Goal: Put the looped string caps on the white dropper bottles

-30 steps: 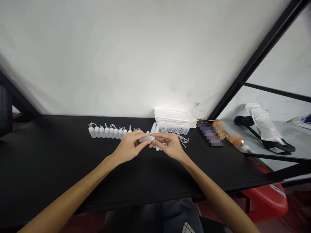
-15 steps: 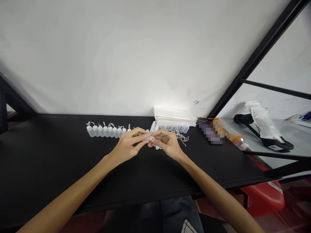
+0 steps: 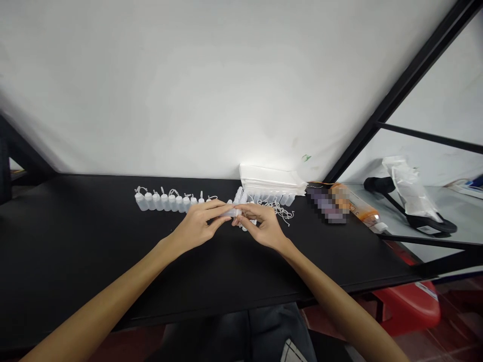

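Between my two hands, over the black table, lies a small translucent bottle (image 3: 229, 213) on its side. My left hand (image 3: 199, 223) is closed on its body. The fingers of my right hand (image 3: 260, 223) pinch the bottle's right end, at the cap. Several like bottles (image 3: 165, 202) stand in a row to the left, with white strings on their caps. More small bottles (image 3: 241, 195) are behind my hands, partly hidden by them. A tangle of white strings (image 3: 281, 211) lies right of my right hand.
A stack of white sheets or bags (image 3: 269, 177) sits against the wall. To the right are a blurred purple object (image 3: 327, 205) and an orange-labelled bottle (image 3: 362, 210). Beyond the black frame, a black sandal (image 3: 418, 219) bears a plastic bag. A red stool (image 3: 411, 306) stands below.
The held bottle shows more of its body between my hands, and my left fingers lie straighter along it. The view has shifted slightly.
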Demonstrator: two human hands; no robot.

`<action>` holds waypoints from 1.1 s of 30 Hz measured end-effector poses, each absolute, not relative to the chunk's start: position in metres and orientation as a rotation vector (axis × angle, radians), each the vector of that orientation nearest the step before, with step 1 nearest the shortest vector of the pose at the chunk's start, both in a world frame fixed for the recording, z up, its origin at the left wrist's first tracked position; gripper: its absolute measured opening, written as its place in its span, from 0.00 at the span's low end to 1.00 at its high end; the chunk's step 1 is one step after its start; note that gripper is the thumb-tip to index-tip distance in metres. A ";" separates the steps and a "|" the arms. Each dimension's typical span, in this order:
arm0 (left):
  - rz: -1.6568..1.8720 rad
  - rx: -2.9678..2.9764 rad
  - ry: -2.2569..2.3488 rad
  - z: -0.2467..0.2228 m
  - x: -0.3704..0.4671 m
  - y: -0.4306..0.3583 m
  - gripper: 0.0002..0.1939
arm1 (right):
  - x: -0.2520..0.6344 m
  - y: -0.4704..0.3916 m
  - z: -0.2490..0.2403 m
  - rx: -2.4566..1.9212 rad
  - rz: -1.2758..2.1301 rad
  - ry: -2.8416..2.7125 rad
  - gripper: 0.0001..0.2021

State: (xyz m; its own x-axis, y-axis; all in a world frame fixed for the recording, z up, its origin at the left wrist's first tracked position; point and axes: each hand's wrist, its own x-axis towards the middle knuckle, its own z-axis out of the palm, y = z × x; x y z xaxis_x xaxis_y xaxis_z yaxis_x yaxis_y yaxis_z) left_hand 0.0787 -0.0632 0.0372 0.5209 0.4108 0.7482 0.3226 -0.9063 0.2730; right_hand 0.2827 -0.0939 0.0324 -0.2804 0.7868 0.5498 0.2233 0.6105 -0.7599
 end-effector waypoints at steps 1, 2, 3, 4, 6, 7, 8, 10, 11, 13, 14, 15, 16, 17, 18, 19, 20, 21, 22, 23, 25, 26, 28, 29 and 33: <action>1.369 2.664 0.629 0.036 0.079 -0.063 0.12 | 0.282 -0.094 0.031 -0.812 0.714 -1.800 0.12; 1.384 2.672 0.621 0.035 0.079 -0.062 0.12 | 0.282 -0.093 0.030 -0.810 0.737 -1.787 0.13; 1.391 2.678 0.616 0.034 0.079 -0.062 0.13 | 0.281 -0.093 0.030 -0.809 0.754 -1.771 0.13; 1.391 2.684 0.613 0.033 0.079 -0.062 0.13 | 0.281 -0.093 0.029 -0.809 0.773 -1.756 0.13; 1.371 2.695 0.622 0.032 0.079 -0.062 0.12 | 0.280 -0.093 0.029 -0.808 0.817 -1.725 0.14; 1.362 2.701 0.627 0.032 0.079 -0.062 0.12 | 0.279 -0.092 0.029 -0.804 0.842 -1.709 0.14; 1.359 2.708 0.629 0.032 0.079 -0.062 0.12 | 0.279 -0.092 0.029 -0.798 0.870 -1.693 0.14; 1.372 2.721 0.619 0.033 0.078 -0.063 0.12 | 0.278 -0.093 0.028 -0.786 0.925 -1.661 0.15; 1.389 2.730 0.609 0.033 0.078 -0.063 0.13 | 0.278 -0.093 0.028 -0.779 0.949 -1.645 0.15; 1.423 2.755 0.585 0.034 0.079 -0.064 0.13 | 0.277 -0.093 0.027 -0.757 0.992 -1.615 0.14; 1.434 2.770 0.575 0.035 0.079 -0.065 0.13 | 0.277 -0.092 0.027 -0.743 1.014 -1.600 0.13; 1.441 2.785 0.569 0.036 0.079 -0.066 0.13 | 0.277 -0.092 0.026 -0.729 1.036 -1.586 0.13; 1.445 2.797 0.565 0.036 0.080 -0.066 0.13 | 0.277 -0.092 0.027 -0.717 1.061 -1.571 0.13; 1.448 2.808 0.563 0.037 0.080 -0.067 0.13 | 0.277 -0.092 0.027 -0.708 1.086 -1.558 0.12; 1.453 2.816 0.563 0.037 0.080 -0.067 0.12 | 0.277 -0.092 0.027 -0.703 1.109 -1.546 0.12; 1.464 2.822 0.564 0.037 0.081 -0.068 0.12 | 0.277 -0.092 0.028 -0.700 1.128 -1.537 0.12; 1.478 2.829 0.564 0.038 0.081 -0.068 0.12 | 0.277 -0.092 0.029 -0.696 1.142 -1.531 0.12; 1.488 2.836 0.562 0.038 0.081 -0.068 0.13 | 0.277 -0.093 0.030 -0.694 1.153 -1.529 0.12; 1.494 2.842 0.558 0.037 0.081 -0.068 0.13 | 0.277 -0.093 0.031 -0.693 1.159 -1.527 0.12; 1.497 2.848 0.555 0.037 0.081 -0.068 0.14 | 0.277 -0.093 0.032 -0.692 1.163 -1.526 0.12; 1.495 2.857 0.538 0.037 0.081 -0.068 0.15 | 0.277 -0.094 0.034 -0.695 1.180 -1.519 0.12; 1.493 2.858 0.529 0.037 0.081 -0.068 0.16 | 0.277 -0.094 0.035 -0.698 1.192 -1.510 0.12; 1.502 2.852 0.500 0.037 0.081 -0.068 0.16 | 0.277 -0.095 0.036 -0.698 1.228 -1.484 0.12; 1.508 2.848 0.482 0.037 0.081 -0.067 0.17 | 0.277 -0.095 0.036 -0.697 1.248 -1.467 0.12; 1.508 2.860 0.429 0.036 0.080 -0.066 0.21 | 0.278 -0.097 0.038 -0.698 1.318 -1.414 0.11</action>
State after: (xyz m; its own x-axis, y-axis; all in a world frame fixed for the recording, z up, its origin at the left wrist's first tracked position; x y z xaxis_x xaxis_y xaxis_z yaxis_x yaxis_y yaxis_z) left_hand 0.0800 -0.0664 0.0364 0.5396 0.1747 0.8236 0.2848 -0.9584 0.0168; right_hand 0.2777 -0.0969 0.0380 -0.2965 0.9099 0.2900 -0.2254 0.2283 -0.9471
